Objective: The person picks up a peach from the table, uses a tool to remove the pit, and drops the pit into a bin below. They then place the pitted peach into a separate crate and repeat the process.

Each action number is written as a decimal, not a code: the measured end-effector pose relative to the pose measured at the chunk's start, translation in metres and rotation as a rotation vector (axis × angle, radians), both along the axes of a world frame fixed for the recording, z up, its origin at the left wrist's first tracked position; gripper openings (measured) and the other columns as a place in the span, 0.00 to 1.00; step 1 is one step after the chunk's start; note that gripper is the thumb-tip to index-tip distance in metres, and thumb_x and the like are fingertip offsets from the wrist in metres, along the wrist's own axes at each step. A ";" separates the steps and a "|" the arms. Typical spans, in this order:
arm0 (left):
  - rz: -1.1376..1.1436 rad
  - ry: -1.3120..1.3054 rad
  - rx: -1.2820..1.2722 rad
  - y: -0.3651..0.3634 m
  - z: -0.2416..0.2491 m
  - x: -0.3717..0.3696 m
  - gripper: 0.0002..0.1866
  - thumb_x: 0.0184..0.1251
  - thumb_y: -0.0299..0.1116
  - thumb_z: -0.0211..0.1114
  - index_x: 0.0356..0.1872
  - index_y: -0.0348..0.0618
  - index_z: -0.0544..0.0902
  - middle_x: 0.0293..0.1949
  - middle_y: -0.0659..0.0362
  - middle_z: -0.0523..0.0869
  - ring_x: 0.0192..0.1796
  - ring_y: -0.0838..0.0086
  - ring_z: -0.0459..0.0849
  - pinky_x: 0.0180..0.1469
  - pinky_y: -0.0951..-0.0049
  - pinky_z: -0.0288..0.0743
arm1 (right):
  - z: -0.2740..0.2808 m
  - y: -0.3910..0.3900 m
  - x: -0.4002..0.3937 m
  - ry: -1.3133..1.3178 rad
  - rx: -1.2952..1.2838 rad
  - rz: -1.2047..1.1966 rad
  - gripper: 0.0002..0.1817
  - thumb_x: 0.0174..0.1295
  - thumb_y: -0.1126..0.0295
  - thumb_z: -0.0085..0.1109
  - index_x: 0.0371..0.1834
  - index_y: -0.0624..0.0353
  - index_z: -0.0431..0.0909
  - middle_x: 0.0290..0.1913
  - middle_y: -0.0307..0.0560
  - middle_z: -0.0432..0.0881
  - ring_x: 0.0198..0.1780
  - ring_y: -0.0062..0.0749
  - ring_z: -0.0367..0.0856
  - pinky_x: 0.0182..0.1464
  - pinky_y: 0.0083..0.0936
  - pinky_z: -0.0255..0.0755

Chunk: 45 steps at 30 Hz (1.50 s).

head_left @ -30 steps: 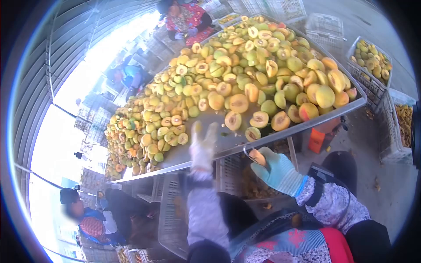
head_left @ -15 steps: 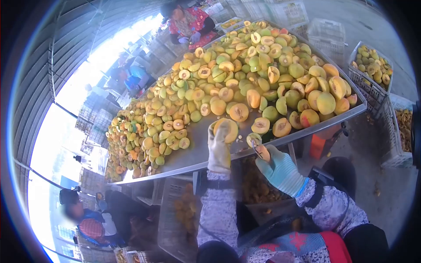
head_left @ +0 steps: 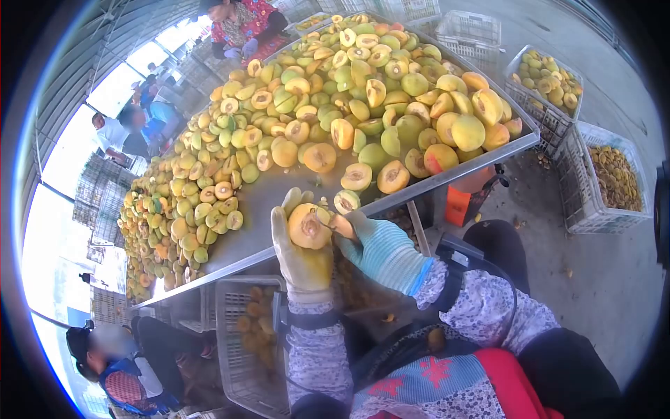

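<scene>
My left hand [head_left: 301, 255], in a pale, yellow-stained glove, holds a peach half [head_left: 307, 229] with its cut face and stone turned up toward me. My right hand [head_left: 380, 251], in a light blue and white knit glove, is closed around a small metal pitting tool [head_left: 324, 222]. The tool's thin end touches the cut face near the stone; its exact shape is too small to make out. Another cut peach half [head_left: 347, 202] lies at the table's edge just beyond my right hand. Behind both hands spreads a large heap of halved peaches [head_left: 328, 105].
The metal table [head_left: 447, 173] has a raised rim. Below it stands a crate [head_left: 222, 349] with fruit pieces. At right are a crate of peaches [head_left: 530, 105], a crate of brownish pieces [head_left: 583, 216] and an orange container [head_left: 457, 204]. Co-workers sit at lower left [head_left: 132, 377] and far side [head_left: 244, 28].
My left hand has drawn the peach half back toward me and turned its cut face up. My right hand has brought the tool onto it. The view has shifted right.
</scene>
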<state>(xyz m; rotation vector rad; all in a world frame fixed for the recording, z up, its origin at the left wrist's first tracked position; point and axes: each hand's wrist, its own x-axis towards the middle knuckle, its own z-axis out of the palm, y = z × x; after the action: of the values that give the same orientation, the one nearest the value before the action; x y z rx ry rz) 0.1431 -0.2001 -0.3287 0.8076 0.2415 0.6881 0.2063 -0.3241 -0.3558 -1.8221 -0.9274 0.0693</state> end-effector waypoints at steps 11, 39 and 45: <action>0.419 0.282 1.106 -0.010 -0.016 0.002 0.20 0.81 0.37 0.49 0.60 0.29 0.72 0.53 0.46 0.79 0.51 0.65 0.81 0.57 0.65 0.79 | 0.017 -0.001 -0.002 0.113 -0.207 0.051 0.16 0.70 0.57 0.52 0.41 0.61 0.78 0.34 0.63 0.84 0.39 0.62 0.83 0.42 0.52 0.77; 0.284 0.305 0.615 -0.025 0.014 -0.005 0.17 0.78 0.38 0.49 0.35 0.37 0.81 0.30 0.55 0.84 0.26 0.73 0.82 0.29 0.75 0.75 | -0.016 0.006 -0.020 0.431 0.011 0.349 0.15 0.68 0.61 0.55 0.41 0.64 0.81 0.36 0.65 0.85 0.41 0.62 0.84 0.43 0.45 0.78; 0.009 0.394 0.226 -0.019 0.029 -0.017 0.18 0.77 0.43 0.60 0.36 0.36 0.83 0.30 0.56 0.85 0.28 0.77 0.82 0.30 0.77 0.78 | -0.021 -0.002 -0.018 0.391 -0.124 0.435 0.14 0.68 0.64 0.55 0.44 0.66 0.81 0.38 0.65 0.85 0.43 0.58 0.85 0.46 0.42 0.78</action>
<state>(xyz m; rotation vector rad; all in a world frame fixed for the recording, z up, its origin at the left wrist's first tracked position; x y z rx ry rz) 0.1265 -0.2186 -0.3000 1.1584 0.5304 0.5653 0.1884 -0.3264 -0.3766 -1.6068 -1.0322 0.7417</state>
